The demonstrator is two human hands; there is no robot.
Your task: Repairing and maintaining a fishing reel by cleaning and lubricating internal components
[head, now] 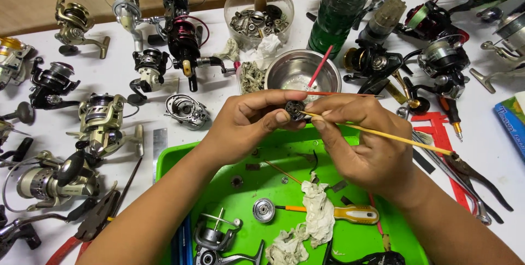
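I have my left hand (pixel 249 120) pinching a small dark round reel part (pixel 295 110) between thumb and fingertips, held in the air just above the far edge of the green tray (pixel 175 158). My right hand (pixel 361 144) grips a thin yellow stick (pixel 383 135) like a pencil, its tip touching the part; the stick's long end runs out toward the right side of the bench. Both hands are closed on what they hold.

Judging by how things lie, the work sits mid-way: a reel is already in pieces. Inside the tray I see a loose silver spool (pixel 263 210), a yellow-handled screwdriver (pixel 350 213), a soiled white rag (pixel 317 216), small screws and bits, and a stripped reel body (pixel 216 240) at the near edge. None of it is back together, so reassembly looks still ahead.

Just behind my hands stands a steel bowl (pixel 298 71) with a red stick in it, and further back a clear tub of metal parts (pixel 257 21). Whole spinning reels (pixel 101 120) crowd the left and far right of the bench, with red-handled pliers (pixel 82 232) at the near left corner
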